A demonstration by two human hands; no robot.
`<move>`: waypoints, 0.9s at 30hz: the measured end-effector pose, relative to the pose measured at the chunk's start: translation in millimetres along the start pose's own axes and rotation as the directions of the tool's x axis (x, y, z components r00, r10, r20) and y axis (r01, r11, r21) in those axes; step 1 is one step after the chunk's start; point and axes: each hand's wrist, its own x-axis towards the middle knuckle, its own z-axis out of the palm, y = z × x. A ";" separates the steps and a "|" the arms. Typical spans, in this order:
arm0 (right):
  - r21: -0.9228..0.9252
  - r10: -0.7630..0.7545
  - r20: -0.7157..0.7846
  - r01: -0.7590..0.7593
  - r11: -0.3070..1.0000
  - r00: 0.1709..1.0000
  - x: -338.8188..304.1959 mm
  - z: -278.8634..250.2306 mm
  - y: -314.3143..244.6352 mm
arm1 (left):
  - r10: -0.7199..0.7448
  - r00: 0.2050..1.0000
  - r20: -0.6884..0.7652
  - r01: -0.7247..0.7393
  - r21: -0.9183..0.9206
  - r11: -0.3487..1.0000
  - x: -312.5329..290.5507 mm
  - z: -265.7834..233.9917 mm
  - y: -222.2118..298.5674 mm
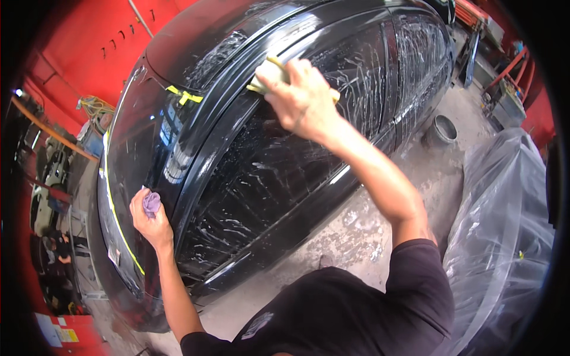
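Observation:
A black car lies in front of me, its glossy panels and windows streaked with whitish liquid. My right hand is closed around a pale pad with yellow edges, against the upper side near the roof edge. Its fingers hide part of the pad, so I cannot tell its exact kind. Lower left, my left hand grips a crumpled purple cloth beside the car's end panel. Between the hands, a yellow tape piece sticks to the car, and a yellow strip follows its left edge.
On the concrete floor right of the car stands a dark bucket. Clear plastic sheeting covers something at the right. Behind the car is a red wall, with a coiled cable near it. Another person is far left.

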 end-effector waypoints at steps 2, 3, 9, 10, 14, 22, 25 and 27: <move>-0.055 -0.013 -0.021 0.012 0.998 1.000 4.0 -14.2 47.7 | 0.013 1.000 -0.005 -0.013 -0.005 1.000 1.6 -2.0 2.3; -0.205 0.038 -0.021 -0.041 0.978 0.999 6.6 -26.0 84.8 | 0.017 1.000 -0.003 -0.017 -0.008 1.000 3.7 0.6 4.2; -0.315 0.242 -0.180 -0.289 0.904 0.954 8.4 -24.1 103.5 | 0.023 1.000 -0.007 -0.023 -0.011 1.000 5.8 12.7 4.6; -0.207 0.155 -0.119 -0.177 0.962 0.981 4.9 -17.2 63.7 | 0.023 1.000 -0.007 -0.023 0.006 1.000 5.0 10.8 3.4; -0.059 0.037 -0.028 -0.038 0.998 0.999 8.1 -18.1 43.7 | -0.011 1.000 -0.013 0.011 -0.009 1.000 2.8 -3.2 2.2; -0.095 0.055 -0.134 -0.068 0.993 0.989 4.5 -0.4 -19.6 | 0.003 1.000 -0.025 -0.003 0.003 1.000 6.6 11.4 8.6; 0.067 -0.034 -0.006 0.034 0.997 0.999 -11.8 15.3 -54.1 | -0.013 1.000 -0.012 0.013 -0.021 1.000 2.1 4.7 4.8; -0.031 -0.051 0.009 0.052 0.998 0.999 2.3 -3.4 -8.8 | -0.027 0.999 -0.017 0.027 -0.016 1.000 -1.9 -9.9 -1.2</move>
